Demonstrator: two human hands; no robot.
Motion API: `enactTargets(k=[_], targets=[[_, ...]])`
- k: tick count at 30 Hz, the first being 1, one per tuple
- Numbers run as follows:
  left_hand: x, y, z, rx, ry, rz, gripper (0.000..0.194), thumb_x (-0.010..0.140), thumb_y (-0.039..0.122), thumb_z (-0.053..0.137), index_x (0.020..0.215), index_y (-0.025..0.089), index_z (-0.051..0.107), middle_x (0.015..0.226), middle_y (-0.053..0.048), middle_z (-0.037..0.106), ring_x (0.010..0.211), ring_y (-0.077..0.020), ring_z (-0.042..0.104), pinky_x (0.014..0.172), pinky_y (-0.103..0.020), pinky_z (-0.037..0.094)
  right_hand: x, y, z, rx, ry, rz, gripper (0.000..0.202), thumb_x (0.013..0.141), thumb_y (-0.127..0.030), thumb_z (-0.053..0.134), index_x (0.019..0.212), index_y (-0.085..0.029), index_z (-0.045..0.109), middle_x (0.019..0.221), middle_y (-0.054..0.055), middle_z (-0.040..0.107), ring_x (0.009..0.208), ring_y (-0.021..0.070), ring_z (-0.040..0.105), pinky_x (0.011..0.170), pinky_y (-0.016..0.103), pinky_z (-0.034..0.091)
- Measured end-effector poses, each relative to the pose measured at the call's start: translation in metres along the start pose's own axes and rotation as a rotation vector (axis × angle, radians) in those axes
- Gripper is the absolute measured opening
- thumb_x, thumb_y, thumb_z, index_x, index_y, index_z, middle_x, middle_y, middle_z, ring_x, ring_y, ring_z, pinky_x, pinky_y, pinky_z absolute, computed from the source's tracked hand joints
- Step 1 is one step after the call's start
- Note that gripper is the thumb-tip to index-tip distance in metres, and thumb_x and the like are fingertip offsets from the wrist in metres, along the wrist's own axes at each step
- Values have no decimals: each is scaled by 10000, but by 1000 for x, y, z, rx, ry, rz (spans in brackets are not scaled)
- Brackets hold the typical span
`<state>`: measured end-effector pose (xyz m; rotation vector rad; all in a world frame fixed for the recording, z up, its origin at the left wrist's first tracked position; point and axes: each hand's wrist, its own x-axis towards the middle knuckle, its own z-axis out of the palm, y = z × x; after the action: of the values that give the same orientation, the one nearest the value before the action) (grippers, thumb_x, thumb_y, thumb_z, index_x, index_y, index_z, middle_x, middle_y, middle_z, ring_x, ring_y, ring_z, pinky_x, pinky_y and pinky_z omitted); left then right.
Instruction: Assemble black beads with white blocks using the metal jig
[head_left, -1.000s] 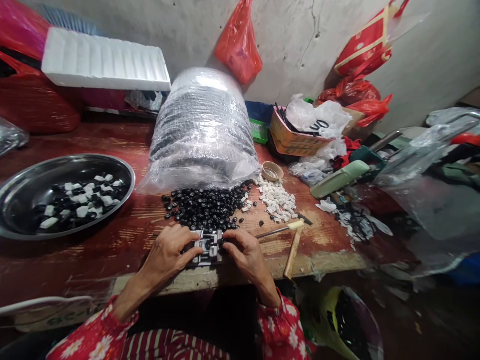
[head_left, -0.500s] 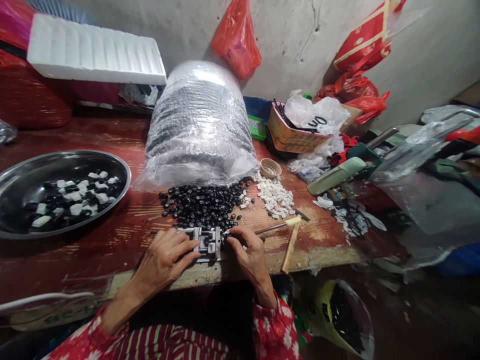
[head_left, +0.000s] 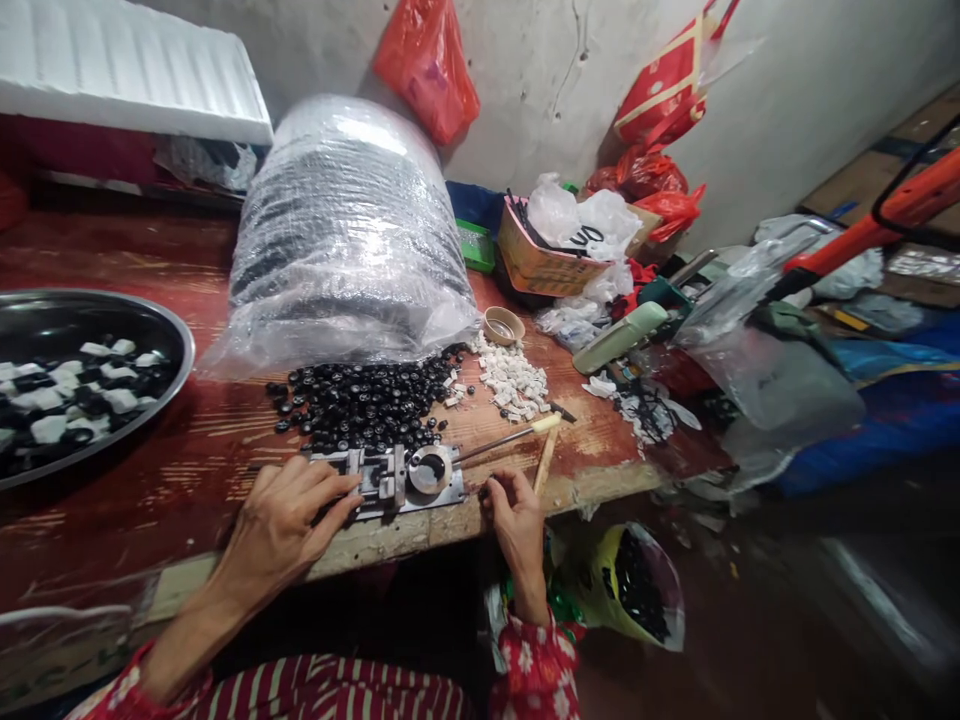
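"Along the workbench's [head_left: 615, 482] front edge?"
"Metal jig [head_left: 397, 480], lying flat; left hand [head_left: 281, 515] is gripping its left end. Black round parts [head_left: 360, 400] are lying behind. Small dark piece [head_left: 486, 490], right of jig; right hand [head_left: 517, 520] is pinching it."
"Risks?"
"Loose fingertips dropping the piece overboard; a slack left hand letting the jig skid."
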<state>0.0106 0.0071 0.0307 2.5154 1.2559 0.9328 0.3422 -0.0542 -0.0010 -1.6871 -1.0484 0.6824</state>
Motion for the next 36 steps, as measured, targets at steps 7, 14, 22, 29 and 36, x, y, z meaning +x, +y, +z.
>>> enactTargets(k=[7,14,22,29,36], targets=[[-2,0,2,13,37,-6,171,1032,387,644,1107,276,750,954,-11,741,871,-219,584,784,-367,336,14,-6,17,523,57,209,478,779,-556,875,984,-225,596,891,14,733,781,201,804,673,291,669],[-1,1,0,0,25,-10,168,1026,391,650,1107,282,750,966,-8,748,870,-219,589,779,-360,337,7,2,18,272,132,87,301,935,-512,694,991,-240,580,758,-33,678,539,130,640,524,242,545],[1,3,-1,-8,24,-13,146,1032,370,646,1089,273,739,947,-6,744,866,-212,580,783,-364,332,8,-4,19,-465,18,-367,155,953,-257,510,1005,-226,653,933,79,736,882,249,701,787,337,520],[2,7,-3,-8,41,-8,145,1038,345,631,1070,255,740,913,-8,729,852,-204,562,770,-370,318,2,-15,9,-410,-1,-336,167,979,-307,544,1024,-222,680,939,66,756,830,235,704,767,330,522],[1,7,-2,-2,23,-22,154,1044,339,613,1071,249,736,936,-25,733,874,-216,563,776,-385,315,20,-72,26,-146,-42,-300,173,978,-390,640,1044,-239,692,934,45,744,811,224,692,759,319,536]])
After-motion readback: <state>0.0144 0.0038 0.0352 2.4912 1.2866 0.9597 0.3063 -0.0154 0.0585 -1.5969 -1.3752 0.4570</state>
